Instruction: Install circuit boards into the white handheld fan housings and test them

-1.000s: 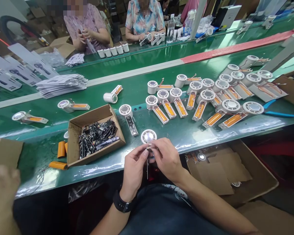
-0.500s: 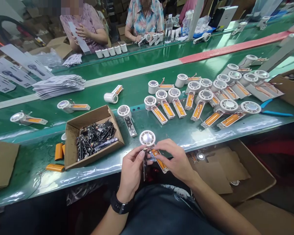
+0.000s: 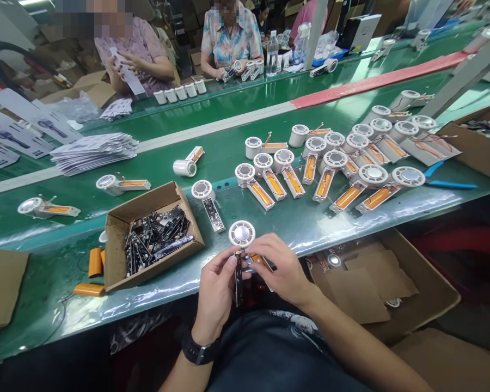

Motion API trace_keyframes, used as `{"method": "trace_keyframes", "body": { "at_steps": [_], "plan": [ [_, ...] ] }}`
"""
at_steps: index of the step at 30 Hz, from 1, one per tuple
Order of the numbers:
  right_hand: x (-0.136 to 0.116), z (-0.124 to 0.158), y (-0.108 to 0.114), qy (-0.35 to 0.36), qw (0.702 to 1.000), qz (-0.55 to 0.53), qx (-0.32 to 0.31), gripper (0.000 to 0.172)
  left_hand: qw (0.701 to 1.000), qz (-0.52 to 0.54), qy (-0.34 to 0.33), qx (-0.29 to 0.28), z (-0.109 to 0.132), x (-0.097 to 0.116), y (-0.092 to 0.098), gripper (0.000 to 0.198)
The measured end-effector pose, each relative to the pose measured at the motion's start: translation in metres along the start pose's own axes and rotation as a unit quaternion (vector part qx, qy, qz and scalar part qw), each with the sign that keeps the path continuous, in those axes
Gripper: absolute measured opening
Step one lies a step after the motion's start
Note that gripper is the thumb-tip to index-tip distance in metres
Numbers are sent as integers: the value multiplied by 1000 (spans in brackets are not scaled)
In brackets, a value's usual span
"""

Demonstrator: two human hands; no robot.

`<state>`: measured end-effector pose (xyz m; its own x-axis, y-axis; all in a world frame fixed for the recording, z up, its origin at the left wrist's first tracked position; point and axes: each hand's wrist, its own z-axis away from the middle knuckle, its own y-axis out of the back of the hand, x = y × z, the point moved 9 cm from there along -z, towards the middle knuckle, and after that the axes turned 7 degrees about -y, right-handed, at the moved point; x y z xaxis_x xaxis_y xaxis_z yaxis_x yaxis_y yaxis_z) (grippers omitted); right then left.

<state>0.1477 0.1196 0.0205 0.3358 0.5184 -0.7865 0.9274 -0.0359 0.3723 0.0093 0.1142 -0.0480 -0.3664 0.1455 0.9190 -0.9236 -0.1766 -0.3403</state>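
My left hand [image 3: 218, 288] is closed, its thumb and fingers pinching a narrow black circuit board [image 3: 239, 280] that hangs upright. Just right of the board my right hand [image 3: 283, 269] is closed on the open handle of a white handheld fan [image 3: 242, 234], fingertips near the wires at the top of the orange battery [image 3: 258, 260]. The fan's round head faces up at the table's front edge. My right fingers partly hide the handle, and I cannot make out the exact wire ends. Behind it lies another fan [image 3: 203, 190] with a black board set in its handle.
A cardboard box [image 3: 112, 247] of black circuit boards stands at left, with loose orange batteries [image 3: 89, 289] beside it. Several half-built fans [image 3: 335, 159] crowd the right side near a blue tool [image 3: 451, 185]. Paper stacks [image 3: 93, 155] lie back left. Two people work opposite.
The view has shifted slightly. My right hand has closed in over the fan's handle and covers more of the battery. My left hand still holds the circuit board close beside it.
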Motion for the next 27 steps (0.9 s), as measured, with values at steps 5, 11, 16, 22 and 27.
{"method": "trace_keyframes", "body": {
  "at_steps": [5, 11, 16, 22, 27],
  "plan": [
    [2, -4, -3, -17, 997, -67, 26, 15, 1000, 2, 2, 2, -1, -1, -1, 29],
    [11, -3, -6, -45, 992, -119, -12, 15, 1000, 4, 6, 1, -1, -1, 0, 30],
    [13, -2, -5, -56, 991, -123, -15, 20, 1000, 0, 5, -2, -1, -1, 0, 29],
    [18, -7, -5, -129, 984, -119, 16, 17, 1000, -2, 1, -6, -1, -1, 0, 28],
    [8, -11, -5, -96, 995, -13, 29, 23, 1000, -5, 2, -11, 1, -3, -1, 30]
  ]
}}
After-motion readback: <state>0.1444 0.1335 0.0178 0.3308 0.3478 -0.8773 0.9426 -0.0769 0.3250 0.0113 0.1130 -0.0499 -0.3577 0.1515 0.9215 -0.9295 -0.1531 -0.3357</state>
